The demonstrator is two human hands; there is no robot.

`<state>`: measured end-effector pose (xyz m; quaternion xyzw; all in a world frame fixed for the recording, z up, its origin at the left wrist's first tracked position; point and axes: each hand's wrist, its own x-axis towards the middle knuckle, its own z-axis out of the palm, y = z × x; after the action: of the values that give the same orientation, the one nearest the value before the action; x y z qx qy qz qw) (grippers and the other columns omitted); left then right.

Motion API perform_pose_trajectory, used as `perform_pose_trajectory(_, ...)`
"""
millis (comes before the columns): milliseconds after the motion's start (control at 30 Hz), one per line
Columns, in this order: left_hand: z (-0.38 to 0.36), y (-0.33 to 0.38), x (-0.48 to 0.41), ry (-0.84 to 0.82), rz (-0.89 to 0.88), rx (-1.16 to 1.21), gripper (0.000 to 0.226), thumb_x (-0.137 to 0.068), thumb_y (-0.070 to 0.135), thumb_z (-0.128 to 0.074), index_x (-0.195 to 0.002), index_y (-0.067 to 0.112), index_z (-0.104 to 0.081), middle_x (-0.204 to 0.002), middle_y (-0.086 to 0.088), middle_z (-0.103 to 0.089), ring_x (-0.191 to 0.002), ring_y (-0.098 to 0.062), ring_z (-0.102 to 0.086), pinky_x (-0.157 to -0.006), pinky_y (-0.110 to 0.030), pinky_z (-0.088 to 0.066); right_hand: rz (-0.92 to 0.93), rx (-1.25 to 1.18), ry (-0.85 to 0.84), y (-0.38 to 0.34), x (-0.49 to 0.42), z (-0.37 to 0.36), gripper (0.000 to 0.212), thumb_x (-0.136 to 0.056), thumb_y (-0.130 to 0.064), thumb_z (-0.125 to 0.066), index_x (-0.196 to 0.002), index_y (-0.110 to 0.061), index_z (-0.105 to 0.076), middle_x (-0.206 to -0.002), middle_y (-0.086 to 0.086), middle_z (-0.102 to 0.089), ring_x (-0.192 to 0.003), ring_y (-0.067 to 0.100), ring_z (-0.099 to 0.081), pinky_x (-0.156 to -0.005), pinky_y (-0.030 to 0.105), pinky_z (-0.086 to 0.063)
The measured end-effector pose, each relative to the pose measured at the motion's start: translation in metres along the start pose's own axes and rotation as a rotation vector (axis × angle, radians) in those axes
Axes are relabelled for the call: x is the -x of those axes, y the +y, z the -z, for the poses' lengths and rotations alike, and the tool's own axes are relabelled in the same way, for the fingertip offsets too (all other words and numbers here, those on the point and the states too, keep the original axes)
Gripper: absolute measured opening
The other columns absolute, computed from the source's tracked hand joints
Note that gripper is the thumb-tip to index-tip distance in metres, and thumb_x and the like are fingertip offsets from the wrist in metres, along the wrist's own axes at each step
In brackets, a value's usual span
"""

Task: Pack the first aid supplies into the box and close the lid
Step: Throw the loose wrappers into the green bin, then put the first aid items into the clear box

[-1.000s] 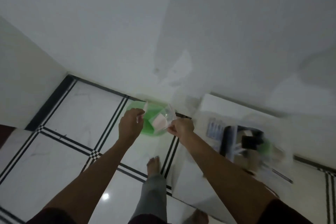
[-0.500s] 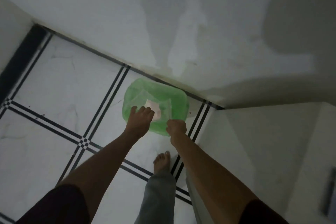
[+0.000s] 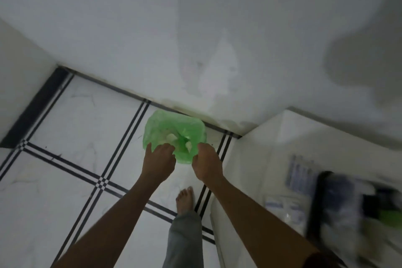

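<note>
My left hand (image 3: 159, 159) and my right hand (image 3: 205, 163) hang side by side over a green plastic bag (image 3: 174, 122) that lines a bin on the floor. Pale scraps (image 3: 171, 137) lie inside the bag. The left hand's fingers are spread and hold nothing. The right hand's fingers curl downward out of sight, and nothing shows in them. At the far right, blurred, a dark-rimmed box (image 3: 319, 202) with several supplies stands on a white table (image 3: 250, 159). Flat printed packets (image 3: 299, 172) lie beside it.
The bin stands against a white wall (image 3: 195, 39), on white floor tiles with black stripes (image 3: 102, 180). My bare foot (image 3: 185, 199) and grey trouser leg are between the bin and the table edge. A second wall closes the left corner.
The clear wrapper that both hands held over the green bag is gone from them, and scraps now lie in the bag. The view has swung back right, so the table and box show again.
</note>
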<state>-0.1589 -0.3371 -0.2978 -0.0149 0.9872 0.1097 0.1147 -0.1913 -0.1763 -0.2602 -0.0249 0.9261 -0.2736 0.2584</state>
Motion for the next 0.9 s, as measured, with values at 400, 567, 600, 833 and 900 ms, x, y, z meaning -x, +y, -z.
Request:
perform_pose_trajectory(400,0.182,0.226,0.163,0.351,-0.261,0.125,0.028,-0.079,0.022,-0.053,-0.098,0.007,-0.067,-0.098,-0.012,-0.073,-0.085,-0.031,-0.069,-0.083,-0.046,-0.053,0.297,0.03,0.39,0.048,0.252,0.2,0.034,-0.083,-0.008,-0.044,-0.113,0.003,-0.057,-0.117,0.022,-0.06,-0.112,0.037,-0.053,-0.101,0.042,-0.041)
perform_pose_trajectory(567,0.198,0.303,0.209,0.355,-0.376,0.154,0.021,-0.077,0.017,-0.059,-0.094,0.009,-0.067,-0.092,-0.008,-0.072,-0.079,-0.03,-0.068,-0.073,-0.036,-0.053,0.215,-0.03,0.514,0.105,0.321,0.247,0.031,-0.088,-0.007,-0.047,-0.118,-0.002,-0.054,-0.123,0.016,-0.058,-0.118,0.029,-0.049,-0.103,0.038,-0.041)
perform_pose_trajectory(600,0.197,0.313,0.214,0.32,-0.376,0.159,0.02,-0.078,0.016,-0.061,-0.096,0.01,-0.067,-0.094,-0.007,-0.072,-0.081,-0.031,-0.067,-0.074,-0.036,-0.053,0.19,-0.038,0.521,0.116,0.33,0.25,0.03,-0.088,-0.008,-0.048,-0.117,-0.003,-0.054,-0.122,0.015,-0.058,-0.116,0.029,-0.05,-0.1,0.039,-0.044)
perform_pose_trajectory(833,0.157,0.334,0.237,0.017,-0.473,0.107,0.027,-0.082,0.024,-0.056,-0.106,0.014,-0.064,-0.109,-0.007,-0.069,-0.098,-0.031,-0.064,-0.082,-0.039,-0.053,-0.049,-0.122,0.478,0.177,0.379,0.231,0.033,-0.091,-0.012,-0.049,-0.124,-0.008,-0.048,-0.123,0.013,-0.056,-0.111,0.027,-0.054,-0.091,0.032,-0.045)
perform_pose_trajectory(900,0.15,0.332,0.234,-0.042,-0.485,0.097,0.029,-0.083,0.024,-0.058,-0.11,0.014,-0.063,-0.114,-0.007,-0.067,-0.102,-0.03,-0.062,-0.085,-0.039,-0.051,-0.124,-0.159,0.469,0.185,0.385,0.228,0.035,-0.092,-0.013,-0.049,-0.126,-0.007,-0.047,-0.125,0.014,-0.056,-0.114,0.026,-0.053,-0.093,0.032,-0.045)
